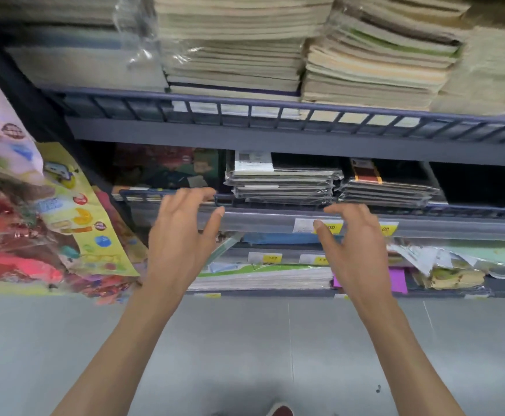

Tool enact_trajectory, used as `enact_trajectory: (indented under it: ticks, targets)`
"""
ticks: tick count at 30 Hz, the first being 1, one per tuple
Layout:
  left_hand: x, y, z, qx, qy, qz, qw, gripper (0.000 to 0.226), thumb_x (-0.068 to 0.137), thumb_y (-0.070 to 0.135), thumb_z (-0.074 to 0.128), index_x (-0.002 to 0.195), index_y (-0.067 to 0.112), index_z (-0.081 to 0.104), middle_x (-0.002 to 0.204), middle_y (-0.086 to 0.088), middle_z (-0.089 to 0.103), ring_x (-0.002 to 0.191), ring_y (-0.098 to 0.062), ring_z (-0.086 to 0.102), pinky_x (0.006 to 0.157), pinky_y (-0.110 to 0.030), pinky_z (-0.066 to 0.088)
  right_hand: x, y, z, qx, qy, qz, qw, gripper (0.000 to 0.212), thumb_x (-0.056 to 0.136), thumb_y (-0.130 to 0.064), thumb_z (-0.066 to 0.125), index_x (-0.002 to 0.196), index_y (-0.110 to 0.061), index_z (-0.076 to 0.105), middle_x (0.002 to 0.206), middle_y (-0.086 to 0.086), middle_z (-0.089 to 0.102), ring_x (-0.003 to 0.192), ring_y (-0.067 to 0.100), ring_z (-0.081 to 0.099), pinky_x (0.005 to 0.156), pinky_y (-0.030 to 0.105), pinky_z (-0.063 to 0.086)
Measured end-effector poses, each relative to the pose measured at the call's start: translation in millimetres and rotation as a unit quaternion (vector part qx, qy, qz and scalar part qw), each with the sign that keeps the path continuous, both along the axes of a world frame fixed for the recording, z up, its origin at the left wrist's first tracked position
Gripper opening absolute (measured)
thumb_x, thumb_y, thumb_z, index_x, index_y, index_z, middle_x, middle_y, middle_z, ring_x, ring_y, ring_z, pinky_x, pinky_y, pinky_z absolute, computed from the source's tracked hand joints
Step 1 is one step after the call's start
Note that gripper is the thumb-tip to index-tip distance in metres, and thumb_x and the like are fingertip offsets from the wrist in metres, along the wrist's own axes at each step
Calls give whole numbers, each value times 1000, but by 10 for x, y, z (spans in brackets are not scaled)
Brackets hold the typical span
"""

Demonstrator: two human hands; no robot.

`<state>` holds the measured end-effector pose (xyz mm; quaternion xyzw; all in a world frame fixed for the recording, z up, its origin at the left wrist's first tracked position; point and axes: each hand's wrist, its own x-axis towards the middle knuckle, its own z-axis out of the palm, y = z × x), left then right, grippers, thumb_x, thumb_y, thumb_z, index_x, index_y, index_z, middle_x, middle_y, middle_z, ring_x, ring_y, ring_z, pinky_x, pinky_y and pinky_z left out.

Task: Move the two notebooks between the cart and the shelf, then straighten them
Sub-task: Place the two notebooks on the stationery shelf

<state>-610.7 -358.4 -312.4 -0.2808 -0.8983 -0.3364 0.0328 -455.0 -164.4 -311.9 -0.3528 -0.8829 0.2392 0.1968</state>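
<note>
A stack of plastic-wrapped dark notebooks lies on the middle shelf, with a second wrapped stack to its right. My left hand hovers just in front of the shelf's rail, left of the first stack, fingers spread and empty. In front of the price strip below that stack, my right hand is open as well, holding nothing. Neither hand touches a notebook. No cart is in view.
Tall piles of cream notebooks fill the upper shelf behind a blue wire rail. Colourful packets hang at the left. Lower shelves hold paper pads and loose sheets. Grey floor lies below, with a shoe tip.
</note>
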Motion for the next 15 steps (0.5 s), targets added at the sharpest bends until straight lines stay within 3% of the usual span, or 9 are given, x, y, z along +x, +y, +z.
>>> enact_trajectory:
  ticks: [3,6,11,15]
  targets:
    - [-54,60,-128,33,39,19,998,24,93,34,65,115,23,65,100,9,67,102,-20,61,75,-36,49,-72,27,-197,33,8,7,999,22,93,-31,64,112,-21,65,114,-4,59,109,17,51,88,30,41]
    - [-102,137,-249,43,68,15,997,32,90,45,67,114,23,65,106,9,66,104,-17,59,74,-33,45,-132,68,-379,74,41,-5,996,24,93,-30,63,115,-20,64,113,-5,60,108,14,49,79,22,32]
    - [-134,282,-477,81,121,-2,989,43,86,58,63,112,23,65,100,18,53,101,-14,52,75,-32,39,-198,82,-578,133,111,-35,984,28,95,-35,56,119,-22,60,109,-8,63,104,13,51,70,29,36]
    - [-132,386,-604,127,181,-5,975,46,87,57,60,107,16,67,97,16,51,97,-15,49,74,-32,39,-215,96,-672,192,165,-71,965,30,96,-40,56,121,-24,59,104,-12,66,98,12,56,64,29,34]
